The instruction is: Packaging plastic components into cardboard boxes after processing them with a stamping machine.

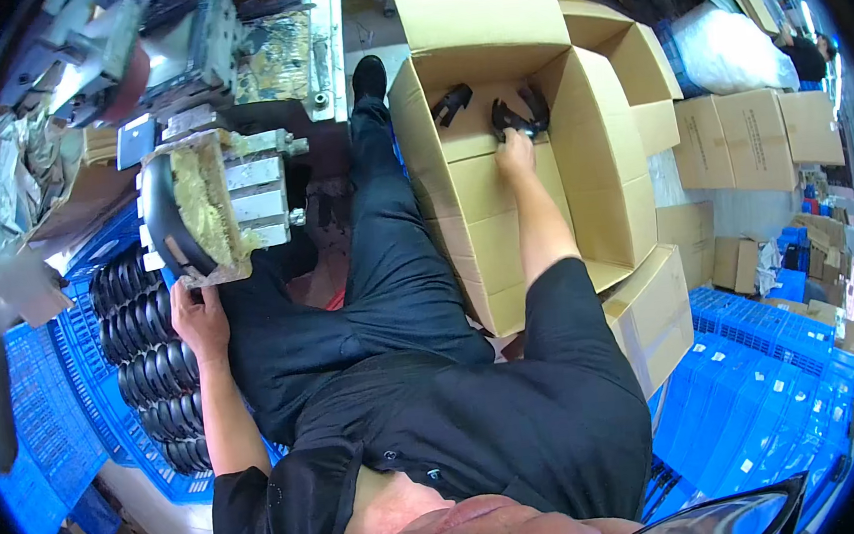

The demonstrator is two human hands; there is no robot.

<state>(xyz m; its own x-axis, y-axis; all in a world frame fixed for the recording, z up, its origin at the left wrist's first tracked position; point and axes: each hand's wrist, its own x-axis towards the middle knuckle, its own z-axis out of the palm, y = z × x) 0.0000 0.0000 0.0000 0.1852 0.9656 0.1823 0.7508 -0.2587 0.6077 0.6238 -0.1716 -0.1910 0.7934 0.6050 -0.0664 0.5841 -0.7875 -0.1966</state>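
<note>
A long black curved plastic part (171, 222) rests against the crusted yellowish pad of a metal fixture (258, 190) on the left. My left hand (200, 320) is closed at its lower end, fingers bent; the exact contact is partly hidden. My right arm reaches into an open cardboard box (487, 197) in front of me. There my right hand (515, 152) is closed on a dark curved part (508, 117) near the box's far end. Another black part (537, 108) lies just beside it, and one more (451, 105) sits in the far left corner.
Stacked rows of black curved parts (155, 374) fill a blue crate (178, 484) at my left. Machinery (280, 58) stands beyond the fixture. More cardboard boxes (738, 142) and blue crates (749, 412) are on the right. My legs extend between fixture and box.
</note>
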